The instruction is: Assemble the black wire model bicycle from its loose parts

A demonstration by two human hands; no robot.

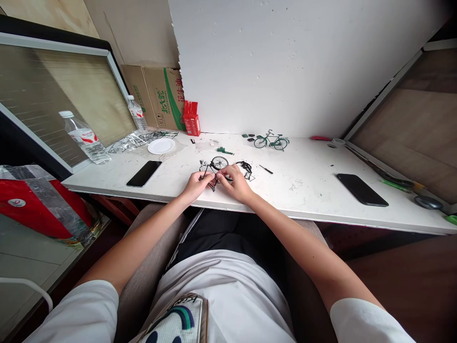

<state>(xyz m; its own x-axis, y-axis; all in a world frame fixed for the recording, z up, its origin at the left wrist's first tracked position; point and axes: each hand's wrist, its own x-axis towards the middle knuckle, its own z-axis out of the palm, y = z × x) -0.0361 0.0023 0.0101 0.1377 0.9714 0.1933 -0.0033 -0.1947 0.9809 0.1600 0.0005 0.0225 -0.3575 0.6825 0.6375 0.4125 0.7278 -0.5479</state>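
Near the table's front edge, a partly built black model bicycle [205, 166] is between my two hands. My left hand [198, 185] is closed, its thumb and fingers pinching the bicycle's frame from the left. From the right, my right hand [234, 184] also has its fingertips closed on the frame. The small part where the fingertips meet is too fine to make out. A spoked black wheel [219, 163] shows just beyond the fingers. Beside my right hand lie curved black bicycle parts [245, 168], partly hidden by it. A small dark screwdriver [266, 169] rests farther right.
A finished green model bicycle [272, 141] stands at the back, with a green part [224, 150] nearer. Phones lie left [144, 173] and right [362, 189]. Farther left are a white plate [161, 146], parts frames, water bottles [85, 139], a red box [192, 119] and a carton [153, 97].
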